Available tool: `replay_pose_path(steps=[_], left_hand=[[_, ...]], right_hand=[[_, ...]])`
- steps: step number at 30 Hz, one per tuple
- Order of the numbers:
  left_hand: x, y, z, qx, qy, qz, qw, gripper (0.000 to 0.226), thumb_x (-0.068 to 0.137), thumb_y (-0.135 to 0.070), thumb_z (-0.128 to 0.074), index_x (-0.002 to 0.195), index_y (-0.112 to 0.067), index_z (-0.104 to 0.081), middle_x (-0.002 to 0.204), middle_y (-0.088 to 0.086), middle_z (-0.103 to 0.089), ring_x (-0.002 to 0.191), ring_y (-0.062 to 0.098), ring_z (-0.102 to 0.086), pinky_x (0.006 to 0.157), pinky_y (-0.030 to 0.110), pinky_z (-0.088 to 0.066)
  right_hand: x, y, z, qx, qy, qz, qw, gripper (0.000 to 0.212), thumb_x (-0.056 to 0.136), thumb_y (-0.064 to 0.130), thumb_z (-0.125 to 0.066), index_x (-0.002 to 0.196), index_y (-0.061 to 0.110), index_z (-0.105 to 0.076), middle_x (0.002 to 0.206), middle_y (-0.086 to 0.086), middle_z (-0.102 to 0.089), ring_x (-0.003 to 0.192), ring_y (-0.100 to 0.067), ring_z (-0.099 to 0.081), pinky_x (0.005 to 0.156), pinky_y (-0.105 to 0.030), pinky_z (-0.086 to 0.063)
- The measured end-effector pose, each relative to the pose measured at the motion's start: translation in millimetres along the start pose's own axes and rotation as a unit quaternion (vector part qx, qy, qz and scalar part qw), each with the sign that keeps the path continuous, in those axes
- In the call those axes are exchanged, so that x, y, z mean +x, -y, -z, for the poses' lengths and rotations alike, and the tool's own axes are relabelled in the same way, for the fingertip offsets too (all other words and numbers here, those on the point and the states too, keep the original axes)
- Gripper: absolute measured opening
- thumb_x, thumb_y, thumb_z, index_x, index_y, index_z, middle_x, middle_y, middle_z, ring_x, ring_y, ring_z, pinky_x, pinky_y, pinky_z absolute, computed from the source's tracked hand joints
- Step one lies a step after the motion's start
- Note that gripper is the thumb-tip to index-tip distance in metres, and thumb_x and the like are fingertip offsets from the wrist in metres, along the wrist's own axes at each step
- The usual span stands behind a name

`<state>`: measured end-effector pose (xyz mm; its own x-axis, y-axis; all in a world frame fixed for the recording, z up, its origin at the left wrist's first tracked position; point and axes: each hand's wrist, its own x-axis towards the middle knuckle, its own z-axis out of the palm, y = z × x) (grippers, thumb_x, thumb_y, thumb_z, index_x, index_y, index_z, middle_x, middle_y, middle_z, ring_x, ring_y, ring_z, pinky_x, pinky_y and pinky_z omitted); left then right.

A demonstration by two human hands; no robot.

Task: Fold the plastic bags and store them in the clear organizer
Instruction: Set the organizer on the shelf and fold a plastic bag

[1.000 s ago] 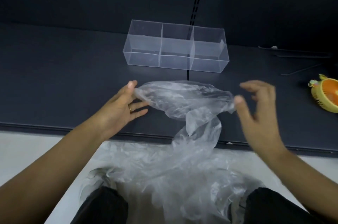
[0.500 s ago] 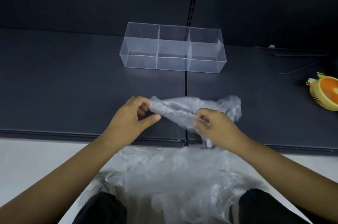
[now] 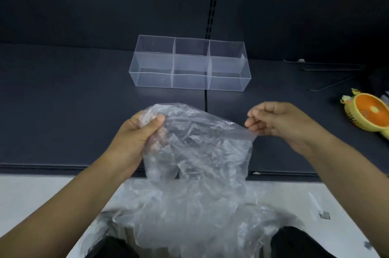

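A crinkled clear plastic bag (image 3: 202, 144) is stretched in the air between my hands above the near edge of the dark table (image 3: 63, 110). My left hand (image 3: 136, 137) grips its left side, thumb on top. My right hand (image 3: 277, 120) pinches its upper right corner. The bag hangs down over a pile of more clear bags (image 3: 189, 215) on my lap. The clear organizer (image 3: 189, 66), with three compartments that look empty, stands farther back on the table, behind the bag.
A yellow and orange handheld fan (image 3: 366, 114) lies at the table's right edge. Thin dark rods (image 3: 328, 70) lie behind it. A dark wall rises behind the table. Pale floor shows below the table edge.
My hands have moved apart and lifted, spreading the bag out wide from the bunched roll it was in half a second ago. The right hand went right with a corner.
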<state>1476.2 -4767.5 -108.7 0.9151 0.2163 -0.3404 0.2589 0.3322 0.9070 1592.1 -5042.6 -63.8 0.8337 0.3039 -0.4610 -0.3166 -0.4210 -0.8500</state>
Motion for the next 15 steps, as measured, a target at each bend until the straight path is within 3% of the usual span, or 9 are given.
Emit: replay_pose_path(steps=[2, 4, 6, 8, 11, 13, 15], left_hand=[[2, 3, 1, 0.012, -0.041, -0.005, 0.999, 0.015, 0.077, -0.034, -0.071, 0.089, -0.025, -0.075, 0.091, 0.006, -0.075, 0.078, 0.021, -0.073, 0.059, 0.027, -0.056], [3, 8, 2, 0.038, -0.076, -0.011, 0.996, 0.013, 0.082, -0.035, -0.071, 0.088, -0.024, -0.072, 0.090, 0.008, -0.075, 0.080, 0.028, -0.070, 0.062, 0.037, -0.058], [3, 12, 2, 0.060, -0.095, -0.024, 0.993, 0.011, 0.087, -0.033, -0.068, 0.089, -0.022, -0.069, 0.089, 0.008, -0.074, 0.079, 0.034, -0.061, 0.072, 0.050, -0.056], [2, 16, 1, 0.067, -0.108, -0.038, 0.991, 0.006, 0.091, -0.027, -0.065, 0.088, -0.023, -0.066, 0.087, 0.004, -0.074, 0.078, 0.033, -0.059, 0.075, 0.053, -0.053], [0, 19, -3, 0.076, -0.109, -0.042, 0.990, 0.003, 0.091, -0.022, -0.064, 0.094, -0.022, -0.064, 0.092, 0.009, -0.073, 0.086, 0.036, -0.066, 0.077, 0.048, -0.055], [-3, 20, -6, 0.085, -0.096, -0.040, 0.991, 0.015, 0.087, -0.025, -0.069, 0.100, -0.020, -0.064, 0.097, 0.018, -0.069, 0.089, 0.040, -0.065, 0.075, 0.046, -0.057], [-7, 18, -11, 0.078, -0.075, -0.035, 0.993, 0.033, 0.077, -0.038, -0.075, 0.104, -0.021, -0.064, 0.092, 0.014, -0.070, 0.079, 0.038, -0.064, 0.064, 0.036, -0.059]], right_hand=[[7, -4, -5, 0.008, -0.070, 0.020, 0.997, 0.019, 0.100, 0.013, -0.045, 0.088, 0.010, -0.060, 0.061, -0.004, -0.063, 0.045, -0.009, -0.055, 0.047, -0.019, -0.049], [13, -9, -10, 0.025, -0.089, -0.010, 0.996, 0.027, 0.100, 0.030, -0.047, 0.092, 0.008, -0.061, 0.059, -0.003, -0.064, 0.045, -0.009, -0.055, 0.047, -0.020, -0.048], [13, -14, -16, 0.026, -0.040, -0.114, 0.992, 0.057, 0.089, 0.061, -0.046, 0.095, 0.008, -0.066, 0.075, -0.004, -0.073, 0.066, -0.013, -0.068, 0.065, -0.027, -0.054], [7, -21, -26, 0.008, 0.047, -0.217, 0.975, 0.080, 0.068, 0.081, -0.047, 0.100, 0.011, -0.068, 0.094, -0.004, -0.075, 0.089, -0.017, -0.070, 0.079, -0.035, -0.053], [-1, -35, -45, 0.031, 0.102, -0.271, 0.957, 0.078, 0.053, 0.070, -0.066, 0.105, 0.011, -0.066, 0.103, -0.004, -0.072, 0.098, -0.017, -0.067, 0.086, -0.034, -0.052], [-2, -44, -55, 0.070, 0.072, -0.272, 0.957, 0.055, 0.066, 0.051, -0.076, 0.103, 0.011, -0.066, 0.100, -0.004, -0.071, 0.091, -0.017, -0.067, 0.082, -0.030, -0.052], [2, -50, -63, 0.118, 0.029, -0.248, 0.961, 0.031, 0.079, 0.030, -0.076, 0.103, 0.012, -0.068, 0.092, -0.003, -0.070, 0.082, -0.017, -0.065, 0.081, -0.032, -0.050]])
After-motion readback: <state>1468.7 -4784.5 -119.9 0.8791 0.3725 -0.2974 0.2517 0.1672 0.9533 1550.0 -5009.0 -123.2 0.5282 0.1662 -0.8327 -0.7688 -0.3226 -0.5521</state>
